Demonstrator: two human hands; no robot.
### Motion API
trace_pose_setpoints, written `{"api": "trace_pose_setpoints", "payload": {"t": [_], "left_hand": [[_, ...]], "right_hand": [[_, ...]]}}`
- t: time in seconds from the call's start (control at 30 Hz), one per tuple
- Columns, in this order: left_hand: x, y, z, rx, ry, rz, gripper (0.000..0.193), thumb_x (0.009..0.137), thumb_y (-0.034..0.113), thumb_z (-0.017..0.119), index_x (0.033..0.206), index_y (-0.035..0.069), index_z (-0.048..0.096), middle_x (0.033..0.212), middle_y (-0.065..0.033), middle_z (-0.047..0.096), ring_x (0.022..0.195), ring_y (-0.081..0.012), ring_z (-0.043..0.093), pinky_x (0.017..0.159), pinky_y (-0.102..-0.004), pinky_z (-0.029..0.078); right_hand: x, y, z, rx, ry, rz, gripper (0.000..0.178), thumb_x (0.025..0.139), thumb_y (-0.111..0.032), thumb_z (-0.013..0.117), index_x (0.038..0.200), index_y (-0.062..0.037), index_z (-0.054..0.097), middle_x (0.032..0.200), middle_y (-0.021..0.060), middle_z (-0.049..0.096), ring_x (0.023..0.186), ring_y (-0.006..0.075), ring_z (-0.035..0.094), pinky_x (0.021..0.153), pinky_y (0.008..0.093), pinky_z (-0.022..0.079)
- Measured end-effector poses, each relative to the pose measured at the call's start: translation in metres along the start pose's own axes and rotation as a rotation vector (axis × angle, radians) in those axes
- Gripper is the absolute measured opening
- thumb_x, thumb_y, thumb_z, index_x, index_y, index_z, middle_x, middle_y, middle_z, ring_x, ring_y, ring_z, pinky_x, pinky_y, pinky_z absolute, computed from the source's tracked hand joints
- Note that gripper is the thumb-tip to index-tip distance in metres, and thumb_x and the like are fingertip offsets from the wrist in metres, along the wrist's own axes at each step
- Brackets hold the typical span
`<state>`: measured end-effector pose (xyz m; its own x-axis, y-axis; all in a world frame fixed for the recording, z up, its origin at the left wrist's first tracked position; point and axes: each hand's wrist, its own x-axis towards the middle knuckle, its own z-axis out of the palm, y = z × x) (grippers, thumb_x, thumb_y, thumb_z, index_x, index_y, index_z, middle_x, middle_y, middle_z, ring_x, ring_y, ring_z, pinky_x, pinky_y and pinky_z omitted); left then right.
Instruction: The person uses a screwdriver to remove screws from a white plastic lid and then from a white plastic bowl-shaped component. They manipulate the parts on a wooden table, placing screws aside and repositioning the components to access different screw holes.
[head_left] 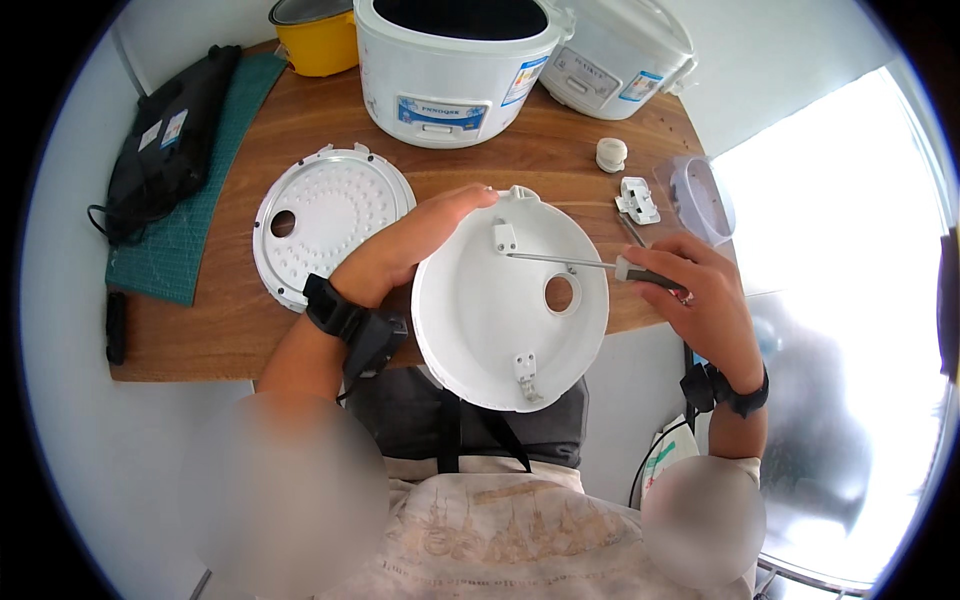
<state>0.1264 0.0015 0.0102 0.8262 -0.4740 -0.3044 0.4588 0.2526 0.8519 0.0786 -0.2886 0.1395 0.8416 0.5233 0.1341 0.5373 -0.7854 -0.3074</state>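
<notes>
My left hand [415, 240] grips the upper left rim of a white round rice cooker lid [470, 310], whose hollow inner side faces up over the table's front edge. Inside the lid are a round hole near the right and two small brackets, an upper one [505, 238] and a lower one [525, 370]. My right hand [705, 295] is closed round the handle of a screwdriver [565, 260]. The shaft points left across the lid, its tip at the upper bracket; whether it touches a screw is too small to tell.
A perforated metal inner plate [340, 235] lies left. Behind stand a white rice cooker body [450, 85], another white cooker [600, 75] and a yellow pot [320, 45]. Right: a white cap [611, 154], a latch part [638, 200], a clear container [703, 205]. A black bag [175, 140] rests on a green mat [165, 260].
</notes>
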Motion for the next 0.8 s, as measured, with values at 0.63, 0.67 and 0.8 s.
{"api": "trace_pose_setpoints", "payload": {"t": [0.63, 0.67, 0.8], "left_hand": [[-0.008, 0.007, 0.006, 0.061, 0.025, 0.031, 0.044, 0.103, 0.038, 0.047, 0.13, 0.005, 0.058, 0.12, -0.0086, 0.065, 0.103, -0.0132, 0.064, 0.087, -0.027, 0.052], [-0.007, 0.007, 0.006, 0.063, 0.025, 0.028, 0.044, 0.103, 0.038, 0.048, 0.13, 0.005, 0.058, 0.119, -0.0085, 0.065, 0.103, -0.0131, 0.064, 0.087, -0.0268, 0.052], [-0.006, 0.007, 0.006, 0.073, 0.039, 0.009, 0.043, 0.103, 0.038, 0.048, 0.128, 0.005, 0.059, 0.117, -0.008, 0.065, 0.101, -0.0128, 0.064, 0.086, -0.0266, 0.052]], "right_hand": [[0.01, -0.003, 0.008, -0.079, 0.063, -0.116, 0.038, 0.074, -0.005, 0.08, 0.112, -0.0118, 0.075, 0.093, 0.006, 0.064, 0.076, 0.0244, 0.064, 0.067, 0.0358, 0.053], [0.009, -0.003, 0.009, -0.075, 0.059, -0.106, 0.039, 0.075, -0.004, 0.079, 0.112, -0.0117, 0.075, 0.094, 0.0061, 0.064, 0.075, 0.0243, 0.064, 0.066, 0.0356, 0.053], [0.007, -0.009, 0.008, 0.01, 0.057, -0.054, 0.04, 0.076, -0.001, 0.078, 0.114, -0.0113, 0.074, 0.094, 0.0073, 0.064, 0.071, 0.0238, 0.063, 0.064, 0.0349, 0.052]]}}
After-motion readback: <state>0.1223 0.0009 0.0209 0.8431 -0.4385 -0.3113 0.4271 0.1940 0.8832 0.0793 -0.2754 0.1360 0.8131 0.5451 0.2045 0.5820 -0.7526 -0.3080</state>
